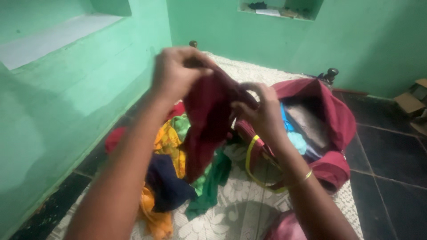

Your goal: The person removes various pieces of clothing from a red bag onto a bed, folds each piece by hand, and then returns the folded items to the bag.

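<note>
Closest to the camera, both forearms rise over a white patterned bedspread point(249, 209), and the left hand point(175, 73) pinches the top edge of a dark red garment point(207, 120) while the right hand point(262, 111) grips its other side, so the cloth hangs lifted between them. Below and left of the hands lies a heap of clothes point(171, 178); just right of the right hand gapes an open maroon bag point(331, 133). It looks mid-fold, which calls for bringing the edges together evenly.

L hand point(175, 73) raised, fingers pinched, R hand point(260, 111) lower, gripping, forearms extended
</note>
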